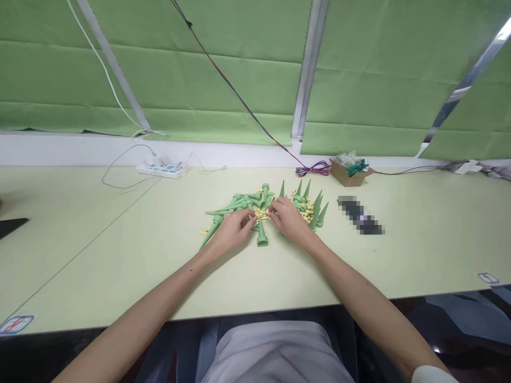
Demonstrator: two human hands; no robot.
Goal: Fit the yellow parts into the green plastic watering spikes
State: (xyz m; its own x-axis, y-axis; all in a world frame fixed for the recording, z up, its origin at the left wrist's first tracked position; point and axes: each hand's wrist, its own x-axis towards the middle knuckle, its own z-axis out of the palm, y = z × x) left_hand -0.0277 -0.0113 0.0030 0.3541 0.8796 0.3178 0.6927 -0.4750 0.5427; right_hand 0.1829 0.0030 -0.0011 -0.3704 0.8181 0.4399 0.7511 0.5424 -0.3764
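Over a pile of parts on the table, my left hand [236, 225] is closed, its thumb and fingertips pinched together beside small yellow plastic pieces [261, 213]. Facing it, my right hand [289, 217] is also pinched at those pieces. Whatever lies between either hand's fingertips is too small to make out. Hollow green plastic spikes [235, 203] lie heaped on the left. One green spike [262, 234] lies between my hands, its wide end towards me. Beyond my right hand, several green spikes [316, 208] stand point up among more yellow pieces [306, 211].
A cardboard box [346, 177] with clear plastic and green material stands at the back right, beside a coiled red-and-blue cable [313, 169]. A pixelated dark object [359, 215] lies to the right. At the back left is a white power strip [163, 169].
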